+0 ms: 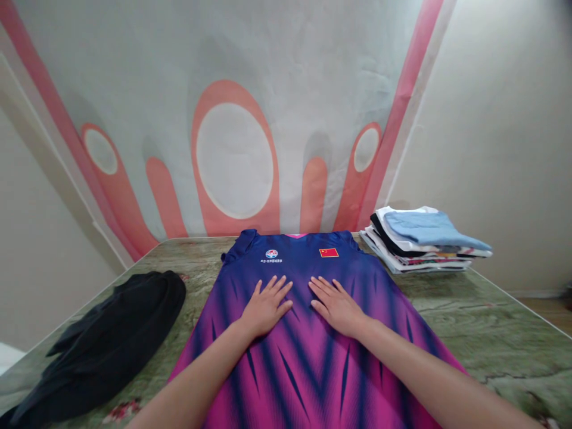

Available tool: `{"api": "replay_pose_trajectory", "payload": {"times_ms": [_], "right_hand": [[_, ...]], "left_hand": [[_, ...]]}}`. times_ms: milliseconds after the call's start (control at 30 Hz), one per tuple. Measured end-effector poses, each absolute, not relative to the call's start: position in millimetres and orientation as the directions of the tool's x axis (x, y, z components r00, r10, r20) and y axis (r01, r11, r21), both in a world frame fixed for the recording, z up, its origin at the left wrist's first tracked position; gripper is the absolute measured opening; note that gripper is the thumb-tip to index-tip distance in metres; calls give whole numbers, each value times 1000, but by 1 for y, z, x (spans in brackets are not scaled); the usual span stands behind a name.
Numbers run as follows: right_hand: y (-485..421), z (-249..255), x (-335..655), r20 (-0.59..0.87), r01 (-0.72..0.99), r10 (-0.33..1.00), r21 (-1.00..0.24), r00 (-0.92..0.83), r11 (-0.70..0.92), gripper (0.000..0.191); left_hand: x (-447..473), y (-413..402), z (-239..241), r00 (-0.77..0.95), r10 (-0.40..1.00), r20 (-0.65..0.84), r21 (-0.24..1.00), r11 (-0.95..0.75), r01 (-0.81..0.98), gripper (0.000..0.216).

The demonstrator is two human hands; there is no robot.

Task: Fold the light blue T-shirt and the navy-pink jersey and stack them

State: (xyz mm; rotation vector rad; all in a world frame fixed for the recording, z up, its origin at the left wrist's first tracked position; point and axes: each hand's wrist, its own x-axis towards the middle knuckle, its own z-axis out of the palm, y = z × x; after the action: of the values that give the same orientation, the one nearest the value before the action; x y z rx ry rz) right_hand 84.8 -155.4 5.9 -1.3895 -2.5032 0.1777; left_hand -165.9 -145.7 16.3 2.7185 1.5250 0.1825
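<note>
A sleeveless sports jersey (304, 357), dark blue at the chest fading to magenta with a zigzag pattern, lies spread face up on the table. It bears a round badge and a small red flag near the collar. My left hand (267, 305) rests flat on the chest area with fingers spread, open. My right hand (334, 304) lies flat beside it, fingers stretched out, also open. Both palms press on the fabric; neither holds anything.
A crumpled black garment (111, 339) lies at the left on the green marbled table (482, 333). A stack of folded clothes (422, 241) with a light blue piece on top sits at the back right. A wall with pink and white shapes stands behind.
</note>
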Motion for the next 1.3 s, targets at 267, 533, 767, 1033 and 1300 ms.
{"api": "replay_pose_trajectory", "payload": {"times_ms": [267,533,767,1033,1300], "right_hand": [[-135,-23,190,207,938,936,-144,-284,316,59],[-133,-41,234,239,964,950,-125,-200,234,62],[-132,-41,232,249,963,949,-138,-192,231,61],[-134,-38,235,289,927,937,-254,-199,275,56],[-129,-37,266,440,945,898,-300,16,131,47]], "left_hand": [[-272,-143,12,260,959,111,-2,-261,965,56],[-300,-153,7,182,976,117,-43,-178,983,58],[-285,-158,15,177,955,237,-117,-153,981,60],[-271,-162,10,329,939,96,-35,-327,944,55],[-279,-162,10,327,941,83,14,-329,944,55]]}}
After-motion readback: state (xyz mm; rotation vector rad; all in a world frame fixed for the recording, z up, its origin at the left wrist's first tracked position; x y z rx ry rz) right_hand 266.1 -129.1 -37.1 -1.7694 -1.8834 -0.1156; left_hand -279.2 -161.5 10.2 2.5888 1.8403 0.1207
